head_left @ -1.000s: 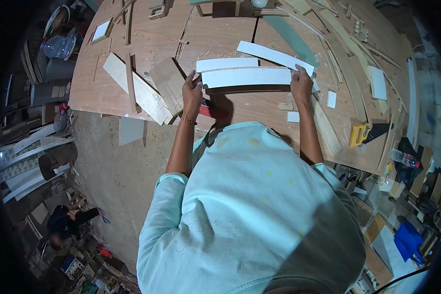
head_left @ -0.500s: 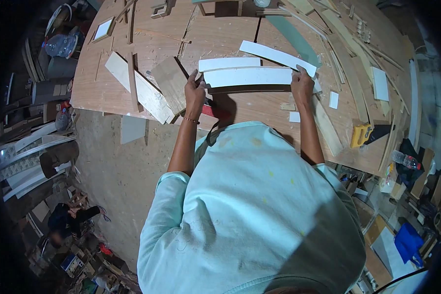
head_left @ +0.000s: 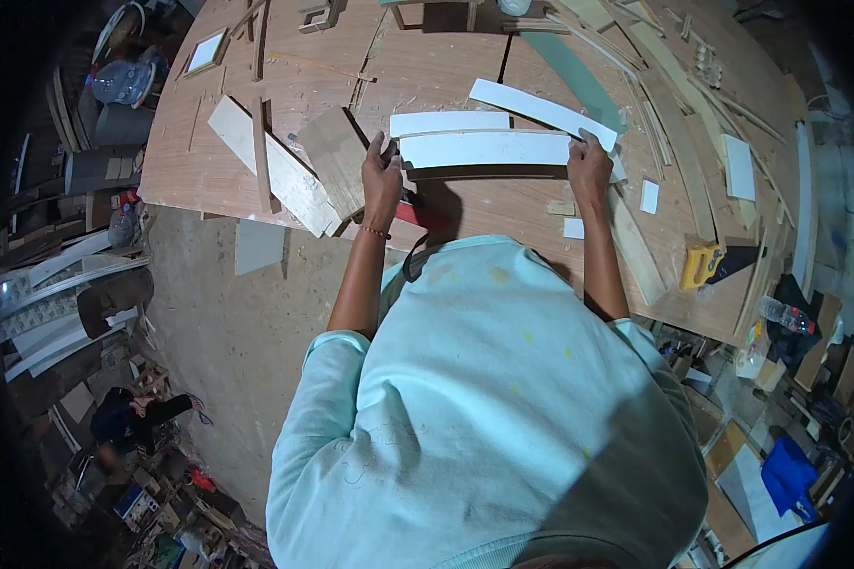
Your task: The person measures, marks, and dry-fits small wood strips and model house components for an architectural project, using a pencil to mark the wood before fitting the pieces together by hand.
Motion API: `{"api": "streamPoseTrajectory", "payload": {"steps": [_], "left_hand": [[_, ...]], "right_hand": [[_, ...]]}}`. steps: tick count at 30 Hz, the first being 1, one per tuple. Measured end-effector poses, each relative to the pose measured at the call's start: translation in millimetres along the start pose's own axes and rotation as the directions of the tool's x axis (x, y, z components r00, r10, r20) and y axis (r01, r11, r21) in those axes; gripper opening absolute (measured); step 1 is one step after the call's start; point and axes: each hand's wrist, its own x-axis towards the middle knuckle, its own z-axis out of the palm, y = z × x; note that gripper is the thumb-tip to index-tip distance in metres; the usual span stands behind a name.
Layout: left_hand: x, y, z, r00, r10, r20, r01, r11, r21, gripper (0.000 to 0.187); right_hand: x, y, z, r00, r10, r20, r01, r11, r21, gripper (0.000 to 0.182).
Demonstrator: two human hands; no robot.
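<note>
A curved white board [head_left: 489, 150] spans the space between my hands above the wooden table. Its left end is gripped by my left hand [head_left: 381, 180], and its right end by my right hand [head_left: 588, 171]. Behind it lies a shorter white strip [head_left: 446, 122]. Another long white strip [head_left: 541, 106] slants down to the right and ends beside my right hand. A brown wooden piece [head_left: 335, 161] lies left of my left hand. Something red [head_left: 417, 215] shows just below the held board, partly hidden.
The tabletop [head_left: 199, 175] bears wood offcuts and small white blocks [head_left: 649, 196]. A yellow-handled saw [head_left: 702, 266] lies near the right edge, beside long strips [head_left: 678, 142]. Another person [head_left: 128, 417] is at the lower left, among scrap on the floor.
The whole view has shifted very slightly. My hands and the curved board keep nearly the same pose.
</note>
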Motion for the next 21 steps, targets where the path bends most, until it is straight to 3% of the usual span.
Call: {"api": "streamPoseTrajectory", "payload": {"steps": [7, 21], "left_hand": [[0.7, -1.1, -2.4, 0.998, 0.003, 0.062, -0.004, 1.0, 0.011, 0.05], [-1.7, 6.3, 1.0, 0.999, -0.023, 0.047, 0.024, 0.999, -0.025, 0.049]], "right_hand": [[-1.6, -4.0, -2.2, 1.0, 0.007, 0.015, -0.007, 1.0, -0.026, 0.031], [-0.4, -2.9, -1.8, 1.0, -0.014, 0.013, 0.015, 1.0, -0.009, 0.03]]}}
